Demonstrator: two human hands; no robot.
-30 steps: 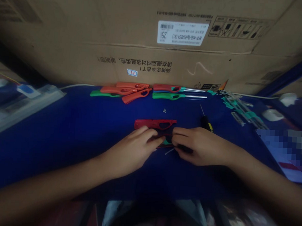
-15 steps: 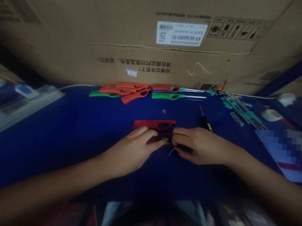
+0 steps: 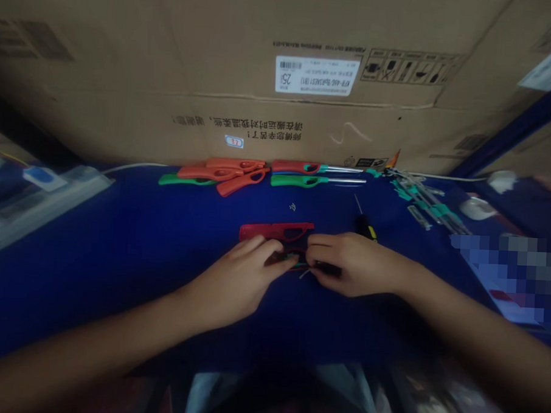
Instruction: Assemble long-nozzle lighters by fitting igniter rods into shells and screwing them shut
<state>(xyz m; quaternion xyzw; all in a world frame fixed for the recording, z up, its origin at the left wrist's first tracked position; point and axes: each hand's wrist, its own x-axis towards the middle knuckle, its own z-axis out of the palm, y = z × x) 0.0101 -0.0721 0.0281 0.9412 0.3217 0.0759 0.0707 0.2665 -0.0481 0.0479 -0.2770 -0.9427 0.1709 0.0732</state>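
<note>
Both my hands meet at the middle of a blue table (image 3: 118,242). My left hand (image 3: 238,278) has its fingers curled and pinched on a red lighter shell with green inner parts (image 3: 296,259), mostly hidden between the hands. My right hand (image 3: 350,264) pinches the same piece from the right, where a thin metal rod sticks out below. A second red lighter shell half (image 3: 274,231) lies flat on the table just beyond my fingertips.
A row of orange, red and green lighters (image 3: 240,170) lies along the back by a large cardboard box (image 3: 263,78). A black and yellow screwdriver (image 3: 363,222) rests beside my right hand. Green and metal lighter parts (image 3: 422,201) lie at the right; a white tray (image 3: 39,190) stands at the left.
The view has tilted slightly down and left. My hands stay together on the piece, with small finger shifts; the thin rod has moved closer under the hands.
</note>
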